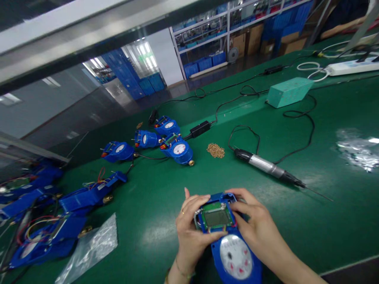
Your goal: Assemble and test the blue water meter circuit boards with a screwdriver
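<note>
At the front edge of the green bench, a blue water meter (238,256) lies between my hands, its white dial facing up. Its upper housing is uncovered and shows a green circuit board with a grey display (217,217). My left hand (192,225) is wrapped around the housing's left side, thumb along the lower edge of the display. My right hand (254,221) grips the right side, fingertips pressed at the upper right corner by the board. Whether those fingertips pinch a small part is hidden. Beyond the hands lies an electric screwdriver (268,166) with a long thin bit.
A pile of small brass screws (216,150) lies mid-bench. Several assembled meters (179,150) stand behind, and more with loose wires (85,197) are at left. A plastic bag (94,248), a green power box (288,92), cables and small shiny parts (359,150) also lie on the bench.
</note>
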The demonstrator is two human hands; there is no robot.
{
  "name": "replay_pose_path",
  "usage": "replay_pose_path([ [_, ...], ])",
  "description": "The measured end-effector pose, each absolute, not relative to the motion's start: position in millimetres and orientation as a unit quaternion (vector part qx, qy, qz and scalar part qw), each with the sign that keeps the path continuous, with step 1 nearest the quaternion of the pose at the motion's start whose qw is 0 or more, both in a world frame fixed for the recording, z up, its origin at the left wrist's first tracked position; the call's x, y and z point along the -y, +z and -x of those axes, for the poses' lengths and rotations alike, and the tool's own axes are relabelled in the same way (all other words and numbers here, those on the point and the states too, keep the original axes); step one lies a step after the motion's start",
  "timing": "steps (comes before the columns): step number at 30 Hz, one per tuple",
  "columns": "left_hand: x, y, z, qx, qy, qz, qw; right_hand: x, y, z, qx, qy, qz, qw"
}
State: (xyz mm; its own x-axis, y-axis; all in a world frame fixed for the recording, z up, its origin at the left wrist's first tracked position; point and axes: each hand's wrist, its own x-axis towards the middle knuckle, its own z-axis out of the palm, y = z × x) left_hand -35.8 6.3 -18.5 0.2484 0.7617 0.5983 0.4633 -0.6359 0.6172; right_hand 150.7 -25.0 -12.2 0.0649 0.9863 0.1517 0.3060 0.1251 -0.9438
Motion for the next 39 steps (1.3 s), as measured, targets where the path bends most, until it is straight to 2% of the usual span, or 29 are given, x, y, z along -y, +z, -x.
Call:
replay_pose_path([
  [8,-1.2,-13.2,32.8,-0.367,0.471,-0.797,0.094,27.2,-15.7,-151.3,0.551,0.381,0.551,0.498],
  [17,3.6,-26.0,28.1,-0.403,0.509,-0.739,0.179,28.5,-18.6,-148.2,0.545,0.378,0.547,0.510],
  [26,3.2,-18.2,27.9,-0.384,0.509,-0.753,0.159,32.0,-13.4,-151.2,0.554,0.381,0.551,0.494],
  [33,10.0,-17.1,28.5,-0.364,0.513,-0.771,0.100,32.0,-8.9,-153.8,0.573,0.377,0.544,0.483],
  [39,11.7,-16.4,26.8,-0.375,0.489,-0.774,0.148,33.2,-10.2,-154.1,0.579,0.358,0.543,0.492],
])
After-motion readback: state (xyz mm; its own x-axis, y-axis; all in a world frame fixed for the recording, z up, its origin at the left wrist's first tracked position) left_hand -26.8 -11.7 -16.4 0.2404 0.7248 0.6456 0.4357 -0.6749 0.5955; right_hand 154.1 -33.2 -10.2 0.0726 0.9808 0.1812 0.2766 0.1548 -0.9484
